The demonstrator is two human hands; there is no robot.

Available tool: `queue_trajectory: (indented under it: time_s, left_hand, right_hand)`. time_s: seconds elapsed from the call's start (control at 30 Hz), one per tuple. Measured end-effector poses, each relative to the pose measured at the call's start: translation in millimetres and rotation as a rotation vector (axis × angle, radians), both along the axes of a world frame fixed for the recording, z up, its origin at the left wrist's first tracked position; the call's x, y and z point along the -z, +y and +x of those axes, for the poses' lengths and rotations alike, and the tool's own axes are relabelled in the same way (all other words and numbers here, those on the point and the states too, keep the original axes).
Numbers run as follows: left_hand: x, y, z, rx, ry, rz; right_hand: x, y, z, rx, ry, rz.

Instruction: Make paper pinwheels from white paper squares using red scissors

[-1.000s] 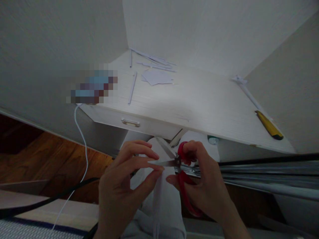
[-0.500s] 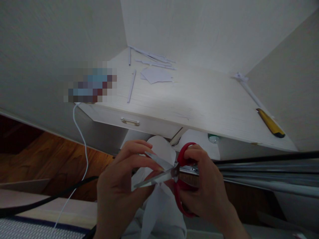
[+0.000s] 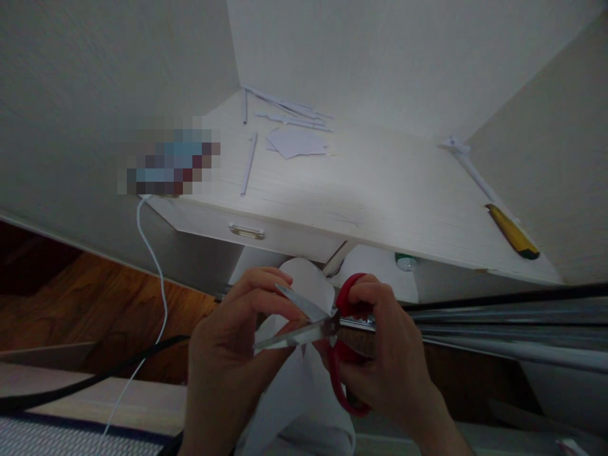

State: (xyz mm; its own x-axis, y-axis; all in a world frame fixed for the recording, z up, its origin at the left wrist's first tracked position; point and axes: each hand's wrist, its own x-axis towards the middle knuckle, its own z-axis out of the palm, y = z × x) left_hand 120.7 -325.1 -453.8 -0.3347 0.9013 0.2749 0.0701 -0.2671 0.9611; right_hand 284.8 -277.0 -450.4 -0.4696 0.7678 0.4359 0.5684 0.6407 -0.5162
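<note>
On the far left a white cable (image 3: 151, 253) is hanging from the worktop (image 3: 380, 190) edge down to the wooden floor (image 3: 95, 310), prob. because the blurred item at the left corner is plugged in. Next, the left hand (image 3: 228, 367) is holding a white paper piece (image 3: 308, 288) in front of the body, under the worktop edge; its fingers (image 3: 266, 297) are pinching the paper closed from both sides, so the sheet is staying flat and stiff between the blades. To the right, the right hand (image 3: 384, 354) is gripping the red scissors (image 3: 327, 329), fingers curled tight through the red loops, and the blades are standing open in a V w/ the rounded paper edge between them, pointing toward the left hand. The paper is hanging down below the hands too, toward the lap. Above, the pale wood-grain worktop is carrying thin paper strips (image 3: 285, 111) and a flat paper scrap (image 3: 297, 142) at the back, near the wall, so they are lying out of the way. At the far right edge a yellow utility knife (image 3: 513, 231) is lying beside a long white strip. A drawer w/ metal handle (image 3: 246, 232) is sitting under the front edge. The room is dim, w/ plain light walls meeting in a corner.
</note>
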Motion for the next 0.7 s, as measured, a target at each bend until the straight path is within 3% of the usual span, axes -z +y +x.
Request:
queue_trajectory:
  time_s: [0.7]
  left_hand:
    - [-2.8,3.6,0.2,-0.018,-0.058,-0.021]
  right_hand:
    - [-2.8,0.0,-3.7,0.006,0.091,-0.128]
